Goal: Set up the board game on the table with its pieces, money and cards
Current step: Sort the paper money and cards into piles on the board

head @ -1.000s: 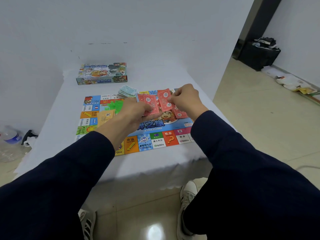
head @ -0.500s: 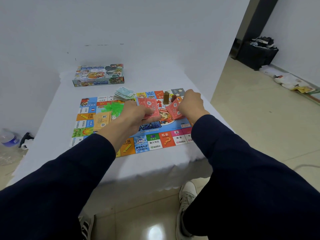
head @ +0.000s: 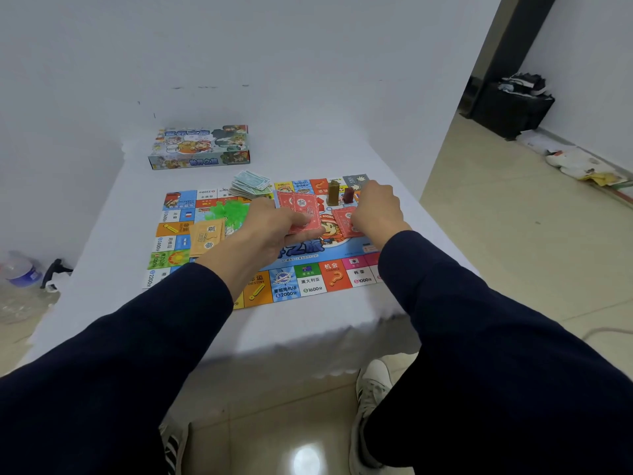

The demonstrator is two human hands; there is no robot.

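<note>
The game board lay flat on the white-covered table, its near edge toward the person. Left hand hovered over the board's centre, fingers curled round a fanned stack of red cards, thumb on top. Right hand sat just right of it, fingers curled down; it pinched a single red card that lay tilted on or just above the board's central artwork. Whether that card touched the board could not be told.

Behind the hands, near the board's far right corner, a tall brownish-gold playing piece stood upright, with a shorter dark red piece just beside it on the right. A loose pile of pale green paper money rested at the board's far edge, left of the red cards. A stack of orange cards lay on the board's left half, and next to it a cluster of translucent green pieces, shapes too blurred to identify.

The game box sat closed at the table's far side, well apart from the board. On the floor to the left, a plastic bottle lay near a small black object. Dark sleeves covered both forearms.
</note>
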